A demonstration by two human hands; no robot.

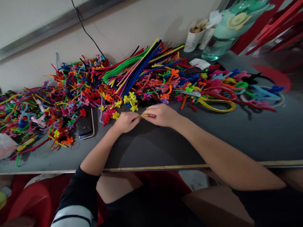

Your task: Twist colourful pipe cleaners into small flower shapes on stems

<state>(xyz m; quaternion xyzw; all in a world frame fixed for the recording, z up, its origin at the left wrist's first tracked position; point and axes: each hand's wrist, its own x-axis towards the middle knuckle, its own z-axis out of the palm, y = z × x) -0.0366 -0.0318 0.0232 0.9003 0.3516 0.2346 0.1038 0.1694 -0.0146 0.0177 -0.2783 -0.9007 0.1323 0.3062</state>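
Between my two hands, just above the dark table (161, 148), runs a short yellow pipe cleaner (144, 115). My right hand (161, 114) pinches it, fingers curled over. My left hand (128, 121) is closed at the other end, thumb and fingertips pressed together. Right behind the hands lie yellow pipe-cleaner flowers (131, 100). A bundle of long straight pipe cleaners (134, 69) in green, blue, pink and yellow rests on top of the pile further back. Scissors (210, 96) with red and yellow handles lie to the right of my right hand.
A heap of colourful twisted pipe cleaners (59, 101) spreads along the wall. A phone (85, 123) lies left of my left hand, a red flower on it. At the back right stand a paper cup (192, 39) and a teal water bottle (219, 41). A black cable (85, 26) hangs down.
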